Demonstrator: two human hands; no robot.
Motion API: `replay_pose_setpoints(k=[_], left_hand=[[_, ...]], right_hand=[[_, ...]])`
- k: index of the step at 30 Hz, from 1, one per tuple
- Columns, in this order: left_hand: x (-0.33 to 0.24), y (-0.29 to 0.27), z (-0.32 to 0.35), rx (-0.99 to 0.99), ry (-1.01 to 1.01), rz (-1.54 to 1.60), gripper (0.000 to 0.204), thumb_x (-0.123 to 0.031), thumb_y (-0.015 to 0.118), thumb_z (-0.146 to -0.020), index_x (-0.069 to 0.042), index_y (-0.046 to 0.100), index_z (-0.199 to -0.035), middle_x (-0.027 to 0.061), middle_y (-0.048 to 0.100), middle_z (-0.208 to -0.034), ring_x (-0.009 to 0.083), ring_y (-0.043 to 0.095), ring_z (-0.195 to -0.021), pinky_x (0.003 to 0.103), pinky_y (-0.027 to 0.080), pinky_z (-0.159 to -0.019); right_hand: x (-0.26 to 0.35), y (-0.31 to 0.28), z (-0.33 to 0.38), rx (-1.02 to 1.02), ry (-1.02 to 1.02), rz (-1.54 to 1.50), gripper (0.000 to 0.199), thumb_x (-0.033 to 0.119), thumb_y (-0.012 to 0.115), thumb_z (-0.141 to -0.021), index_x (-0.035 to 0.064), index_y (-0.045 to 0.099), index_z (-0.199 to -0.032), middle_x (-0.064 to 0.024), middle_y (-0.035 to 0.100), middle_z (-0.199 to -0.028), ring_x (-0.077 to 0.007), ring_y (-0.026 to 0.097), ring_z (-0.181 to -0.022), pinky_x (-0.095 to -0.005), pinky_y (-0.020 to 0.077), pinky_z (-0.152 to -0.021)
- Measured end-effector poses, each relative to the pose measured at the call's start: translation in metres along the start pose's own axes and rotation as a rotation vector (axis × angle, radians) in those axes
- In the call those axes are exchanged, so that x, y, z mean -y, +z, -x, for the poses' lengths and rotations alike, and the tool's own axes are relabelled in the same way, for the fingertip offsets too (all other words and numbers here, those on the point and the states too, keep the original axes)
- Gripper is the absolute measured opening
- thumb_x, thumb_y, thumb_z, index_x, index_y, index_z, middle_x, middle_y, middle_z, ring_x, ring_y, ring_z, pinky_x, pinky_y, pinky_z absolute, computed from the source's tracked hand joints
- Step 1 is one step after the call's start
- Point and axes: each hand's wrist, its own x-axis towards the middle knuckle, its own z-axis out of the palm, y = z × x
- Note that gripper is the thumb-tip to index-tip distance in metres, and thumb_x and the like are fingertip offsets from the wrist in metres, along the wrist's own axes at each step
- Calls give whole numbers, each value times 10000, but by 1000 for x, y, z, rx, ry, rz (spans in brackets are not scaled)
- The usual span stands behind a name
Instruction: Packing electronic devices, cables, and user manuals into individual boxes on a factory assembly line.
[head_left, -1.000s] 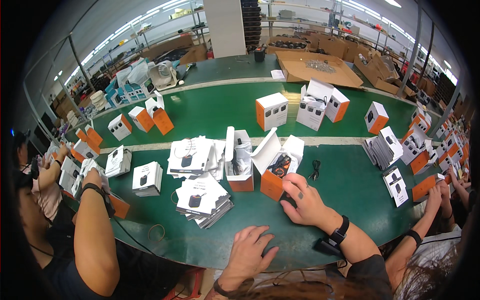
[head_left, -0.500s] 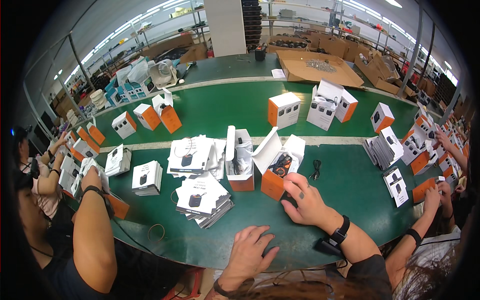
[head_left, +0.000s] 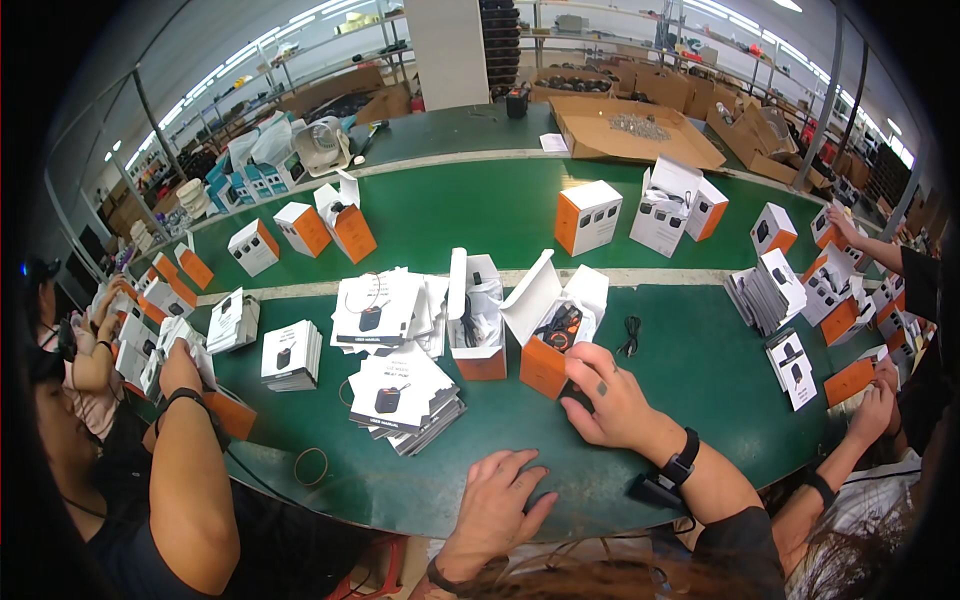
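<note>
At the left, a co-worker's hand [head_left: 178, 368] is set among white-and-orange cartons, partly covered by its own arm. Next, white printed booklets in two small stacks [head_left: 291, 357] and a taller, untidy double pile [head_left: 405, 392] are seen, with a thin tan rubber band [head_left: 311, 466] laid near the table's curved front edge. Beside the pile, an upright white-and-orange cardboard box [head_left: 478, 330] is left open, grey-white wrapping inside.

The left hand [head_left: 500, 505] is held palm down just inside the front edge, fingers loosely spread, with nothing seen in them; its forearm is cut off below. To its upper right, a second open white-and-orange box [head_left: 545, 368], with a black-and-orange object [head_left: 562, 328] inside, is met at its near corner by the curled right hand [head_left: 612, 402]. Whether the box is gripped cannot be told, as the palm is hidden. Beyond a coiled black cable [head_left: 631, 336], a broad stretch of green tabletop [head_left: 700, 350] is offered toward the right-hand booklets [head_left: 793, 370]. Farther right, co-workers are cut off by the dark rim.
</note>
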Motion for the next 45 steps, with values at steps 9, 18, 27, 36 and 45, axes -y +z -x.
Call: replay_pose_setpoints(k=[9,18,27,36,45], left_hand=[[0,-1,-1,14,10,0,343,-264,801,-845,-85,720,-1126,95,626,-1317,322,552,-1223,461,430,-1002],[-2,-2,-2,13,-5,-29,357,-269,815,-828,-98,720,-1127,79,635,-1306,315,560,-1217,455,430,-1008],[-1,0,0,-2,-12,-28,349,-263,804,-838,-81,710,-1121,82,635,-1307,307,559,-1217,452,432,-1007],[-1,2,-6,-11,-10,6,352,-249,826,-809,-91,728,-1108,76,658,-1282,322,583,-1197,459,437,-1007],[-5,-2,-6,-40,35,60,337,-180,822,-777,-39,713,-1063,145,683,-1188,392,610,-1119,476,462,-995]], right_hand=[[-1,0,-1,4,-7,16,609,47,758,-768,50,540,-1337,-155,550,-1318,-382,650,-1082,-423,582,-802],[-3,2,-1,-1,-22,16,600,48,767,-765,53,548,-1324,-156,553,-1318,-380,654,-1079,-418,585,-800],[-2,1,-2,14,-15,18,601,45,769,-764,50,546,-1321,-160,553,-1308,-390,652,-1072,-424,581,-803],[-3,-4,3,-14,34,47,578,49,771,-778,58,540,-1308,-171,538,-1306,-402,658,-1031,-438,586,-787],[37,3,6,-18,-146,133,269,184,692,-917,53,644,-1147,-176,632,-1170,-291,725,-818,-367,606,-595]])
